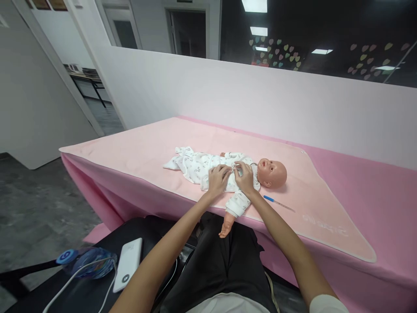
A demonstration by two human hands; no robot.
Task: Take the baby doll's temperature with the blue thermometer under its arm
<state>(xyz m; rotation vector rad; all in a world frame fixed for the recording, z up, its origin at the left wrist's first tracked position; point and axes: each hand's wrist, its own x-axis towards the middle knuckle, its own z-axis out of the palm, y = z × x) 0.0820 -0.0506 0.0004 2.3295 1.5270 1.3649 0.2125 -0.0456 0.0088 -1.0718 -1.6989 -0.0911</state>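
Note:
A baby doll (pixel 273 173) lies on its back, its head to the right, dressed in a white printed outfit (pixel 198 166). Over its chest, my left hand (pixel 219 179) and my right hand (pixel 244 177) are close together with fingers pinched. Between the fingertips is a thin white tie (pixel 232 168) of the outfit; its exact shape is too small to make out. One doll arm (pixel 228 221) sticks out over the table's near edge below my wrists. The outfit's legs lie flat toward the left.
A pale pink mat (pixel 137 152) covers the table over a darker pink cloth (pixel 384 191). A blue-capped thin stick (pixel 276 201) lies beside the doll's head. On a black chair at lower left are a white power bank (pixel 128 264) with cable and a plastic bottle (pixel 97 263).

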